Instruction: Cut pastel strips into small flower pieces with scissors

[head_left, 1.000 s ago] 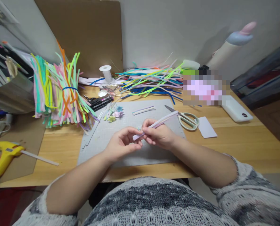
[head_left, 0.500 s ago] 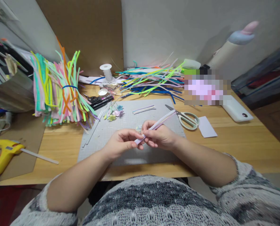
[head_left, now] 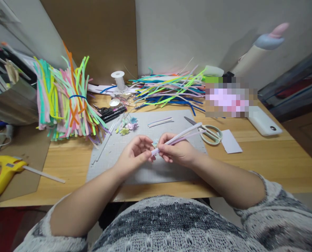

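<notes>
The right hand [head_left: 177,149] pinches pale strips [head_left: 184,133]; left of that grip, the left hand [head_left: 133,153] meets their ends, perhaps pinching. Handling the ends seems underway, calling for steady support.

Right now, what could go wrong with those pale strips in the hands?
The strips fan apart beyond the right hand, so they might slip out of line. Their far ends also overlap the scissors in this view and could perhaps snag there if lowered.
</notes>
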Demonstrator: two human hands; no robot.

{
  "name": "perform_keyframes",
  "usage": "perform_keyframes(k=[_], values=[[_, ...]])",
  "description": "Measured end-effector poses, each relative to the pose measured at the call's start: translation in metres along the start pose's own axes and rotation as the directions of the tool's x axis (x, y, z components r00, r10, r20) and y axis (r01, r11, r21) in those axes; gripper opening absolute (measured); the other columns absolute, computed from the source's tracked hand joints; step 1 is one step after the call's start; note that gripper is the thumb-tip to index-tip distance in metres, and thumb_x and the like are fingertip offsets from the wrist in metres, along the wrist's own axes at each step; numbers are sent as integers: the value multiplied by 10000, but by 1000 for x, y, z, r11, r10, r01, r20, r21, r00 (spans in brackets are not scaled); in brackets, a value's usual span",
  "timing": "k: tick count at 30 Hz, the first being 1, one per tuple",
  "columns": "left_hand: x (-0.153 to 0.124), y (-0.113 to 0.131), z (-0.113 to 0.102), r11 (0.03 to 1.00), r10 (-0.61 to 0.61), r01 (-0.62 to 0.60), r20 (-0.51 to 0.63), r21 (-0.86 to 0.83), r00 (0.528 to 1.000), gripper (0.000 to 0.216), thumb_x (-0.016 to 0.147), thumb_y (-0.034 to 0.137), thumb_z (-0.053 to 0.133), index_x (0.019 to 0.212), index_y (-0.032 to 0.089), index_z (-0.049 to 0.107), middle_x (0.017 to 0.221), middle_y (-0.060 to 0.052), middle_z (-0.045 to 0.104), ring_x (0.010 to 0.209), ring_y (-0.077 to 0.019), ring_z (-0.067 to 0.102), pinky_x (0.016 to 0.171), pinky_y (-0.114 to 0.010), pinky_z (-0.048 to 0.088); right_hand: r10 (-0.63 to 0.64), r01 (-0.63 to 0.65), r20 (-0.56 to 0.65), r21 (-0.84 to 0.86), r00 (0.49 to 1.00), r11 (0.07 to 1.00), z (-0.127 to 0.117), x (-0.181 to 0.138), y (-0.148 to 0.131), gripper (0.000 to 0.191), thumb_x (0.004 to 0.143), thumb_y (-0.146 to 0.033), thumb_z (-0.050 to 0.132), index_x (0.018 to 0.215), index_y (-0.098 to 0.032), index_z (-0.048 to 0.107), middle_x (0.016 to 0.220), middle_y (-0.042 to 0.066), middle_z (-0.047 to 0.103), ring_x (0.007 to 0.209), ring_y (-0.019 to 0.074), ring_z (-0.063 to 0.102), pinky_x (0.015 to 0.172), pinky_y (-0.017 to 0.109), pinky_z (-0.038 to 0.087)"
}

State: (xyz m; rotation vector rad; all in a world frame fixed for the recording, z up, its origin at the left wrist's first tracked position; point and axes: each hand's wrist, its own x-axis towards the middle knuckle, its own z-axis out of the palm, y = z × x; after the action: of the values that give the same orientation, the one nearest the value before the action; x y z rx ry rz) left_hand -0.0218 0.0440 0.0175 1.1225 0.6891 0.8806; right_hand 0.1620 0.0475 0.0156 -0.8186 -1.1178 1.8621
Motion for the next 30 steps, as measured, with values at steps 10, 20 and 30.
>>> perform_keyframes(k=[10,20,30], values=[[4,-3,-6,844,103,29,-214,536,971,171,788,321,633,780,151,612,608,1,615,542,-106,572,536,-224,440,-105,76,-139,-201,985,977,-9,8,-3,253,718,-365,720,746,-169,563,548,-44,585,439,72,524,385,179,389],[35,-23,-37,452,296,111,-266,885,917,144,814,291,559,826,185,655,723,-23,653,668,-158,570,623,-268,395,-453,46,-362,-739,815,673,-92,41,-28,182,751,-341,639,770,-179,557,665,6,608,537,122,544,513,262,419],[47,-23,-24,-13,270,83,-76,996,960,158,882,270,473,865,199,613,860,-74,666,857,-238,573,661,-313,366,-171,46,75,-985,982,-169,-87,98,-34,106,789,-225,620,854,-177,689,923,83,679,927,223,566,788,327,330]])
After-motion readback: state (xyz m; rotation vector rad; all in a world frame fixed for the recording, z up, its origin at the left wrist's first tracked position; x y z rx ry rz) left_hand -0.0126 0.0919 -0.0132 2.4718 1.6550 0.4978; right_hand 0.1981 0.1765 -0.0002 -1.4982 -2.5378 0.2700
